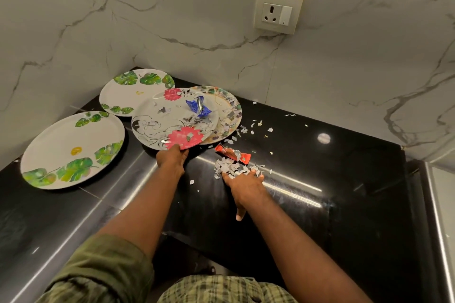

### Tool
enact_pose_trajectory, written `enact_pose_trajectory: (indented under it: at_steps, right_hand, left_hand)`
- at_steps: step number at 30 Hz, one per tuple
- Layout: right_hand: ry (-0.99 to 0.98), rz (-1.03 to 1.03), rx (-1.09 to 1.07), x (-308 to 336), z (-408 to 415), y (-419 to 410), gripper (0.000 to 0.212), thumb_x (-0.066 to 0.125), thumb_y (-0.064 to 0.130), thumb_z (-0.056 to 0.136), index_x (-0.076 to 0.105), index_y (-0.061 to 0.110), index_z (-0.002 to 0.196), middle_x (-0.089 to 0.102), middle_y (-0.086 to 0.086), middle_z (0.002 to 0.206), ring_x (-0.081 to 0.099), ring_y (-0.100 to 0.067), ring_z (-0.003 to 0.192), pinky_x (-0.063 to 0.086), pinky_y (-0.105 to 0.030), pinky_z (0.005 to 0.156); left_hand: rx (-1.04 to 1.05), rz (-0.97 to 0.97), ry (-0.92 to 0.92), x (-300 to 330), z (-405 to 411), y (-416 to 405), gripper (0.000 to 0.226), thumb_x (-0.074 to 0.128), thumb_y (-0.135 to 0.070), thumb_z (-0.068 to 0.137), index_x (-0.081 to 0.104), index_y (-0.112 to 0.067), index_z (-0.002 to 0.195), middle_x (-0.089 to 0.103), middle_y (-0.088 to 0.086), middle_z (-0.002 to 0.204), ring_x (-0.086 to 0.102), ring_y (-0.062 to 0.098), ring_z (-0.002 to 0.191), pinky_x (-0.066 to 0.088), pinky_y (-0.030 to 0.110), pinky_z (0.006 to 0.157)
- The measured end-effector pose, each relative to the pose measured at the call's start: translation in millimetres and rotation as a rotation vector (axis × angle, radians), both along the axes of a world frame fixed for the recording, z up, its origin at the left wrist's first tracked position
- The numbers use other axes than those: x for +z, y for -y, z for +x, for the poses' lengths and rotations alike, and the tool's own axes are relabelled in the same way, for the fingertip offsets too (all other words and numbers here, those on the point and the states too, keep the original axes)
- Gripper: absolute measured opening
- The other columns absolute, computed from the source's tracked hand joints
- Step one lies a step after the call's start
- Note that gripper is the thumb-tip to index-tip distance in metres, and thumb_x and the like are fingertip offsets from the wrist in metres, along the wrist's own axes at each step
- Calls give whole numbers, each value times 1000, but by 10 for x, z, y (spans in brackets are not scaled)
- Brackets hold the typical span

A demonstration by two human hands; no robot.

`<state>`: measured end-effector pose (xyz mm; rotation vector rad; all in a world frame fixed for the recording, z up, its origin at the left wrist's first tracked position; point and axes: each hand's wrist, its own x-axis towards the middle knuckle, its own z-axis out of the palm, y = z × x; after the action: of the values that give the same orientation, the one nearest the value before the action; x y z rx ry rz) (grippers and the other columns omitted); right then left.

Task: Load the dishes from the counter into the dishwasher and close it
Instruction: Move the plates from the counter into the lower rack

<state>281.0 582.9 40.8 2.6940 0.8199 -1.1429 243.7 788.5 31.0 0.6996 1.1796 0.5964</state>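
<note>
Several plates lie on the black counter (320,167) in its back left corner. My left hand (171,158) grips the near rim of a tilted plate with pink flowers (172,120), which carries a blue wrapper (198,106) and paper scraps. Under it lies a plate with a patterned rim (230,110). Two green-leaf plates rest flat: one at the back (125,92), one at the front left (71,150). My right hand (243,186) lies flat on the counter, fingers against a pile of white paper scraps (230,167). A red wrapper (232,154) lies just beyond the pile.
Loose paper scraps (253,128) are scattered over the counter right of the plates. Marble walls close the corner behind and to the left, with a wall socket (278,12) above. A steel-edged surface (440,204) borders the counter on the right.
</note>
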Motion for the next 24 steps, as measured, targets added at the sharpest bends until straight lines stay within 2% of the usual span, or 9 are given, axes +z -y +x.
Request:
enact_pose_trajectory:
  at_steps: [6, 10, 13, 15, 17, 18, 20, 22, 24]
  right_hand:
    - [29, -41, 133, 24, -16, 10, 141, 95, 17, 73, -10, 42, 164, 20, -27, 168, 3, -61, 153, 14, -79, 117]
    - [26, -18, 85, 1, -22, 13, 138, 93, 12, 76, -10, 44, 163, 15, -30, 168, 3, -63, 151, 21, -77, 117]
    - [18, -4, 51, -19, -19, 8, 133, 89, 10, 80, -8, 44, 163, 12, -31, 168, 1, -63, 152, 22, -77, 117]
    - [25, -6, 51, -16, -24, 7, 130, 88, 12, 81, -8, 45, 163, 14, -30, 168, 0, -62, 152, 18, -78, 117]
    - [49, -20, 111, -12, -31, 14, 133, 91, 15, 79, -8, 43, 163, 23, -27, 167, 2, -60, 153, 10, -80, 117]
    - [58, -22, 130, -2, -36, 23, 134, 91, 16, 78, -8, 43, 163, 27, -26, 166, 4, -59, 154, 8, -81, 117]
    - [62, -23, 150, 22, -42, 41, 137, 94, 19, 74, -6, 42, 164, 31, -23, 165, 10, -57, 154, 8, -81, 117]
    - [61, -23, 176, 57, -45, 64, 140, 97, 22, 70, -4, 40, 165, 34, -21, 164, 16, -55, 154, 9, -81, 117]
    - [60, -24, 192, 99, -48, 83, 140, 97, 23, 70, -4, 39, 166, 33, -21, 164, 17, -54, 154, 9, -81, 117]
  left_hand:
    - [59, 209, -19, 37, -55, 89, 37, 47, 8, 99, 59, -10, 129, 69, 2, 105, 72, 21, 91, 66, 41, 69]
    - [-48, 500, -182, 136, -219, 68, 30, 48, -5, 99, 55, -1, 127, 66, 17, 122, 68, 35, 108, 62, 53, 87]
    - [-145, 826, -333, 320, -325, 39, 29, 51, -11, 96, 49, -1, 123, 62, 18, 117, 61, 32, 103, 48, 36, 80]
    - [-199, 987, -327, 477, -352, 25, 37, 50, -9, 97, 43, 0, 132, 61, 21, 122, 58, 25, 96, 45, 30, 78]
    - [-260, 1117, -315, 611, -357, 6, 48, 47, -4, 98, 35, 1, 144, 59, 23, 130, 59, 18, 90, 46, 13, 68]
    - [-281, 1170, -292, 666, -364, 5, 53, 46, -2, 99, 30, -2, 149, 56, 23, 138, 62, 21, 96, 48, 9, 70]
    - [-297, 1260, -234, 769, -380, 18, 62, 44, 1, 99, 21, -8, 156, 46, 21, 153, 60, 30, 122, 57, 28, 92]
    - [-297, 1352, -199, 840, -405, 26, 68, 43, 4, 99, 16, -12, 159, 42, 20, 157, 54, 12, 130, 54, 35, 101]
    - [-312, 1420, -168, 885, -431, 34, 71, 42, 1, 99, 12, -16, 161, 46, 22, 151, 55, -12, 109, 52, 14, 89]
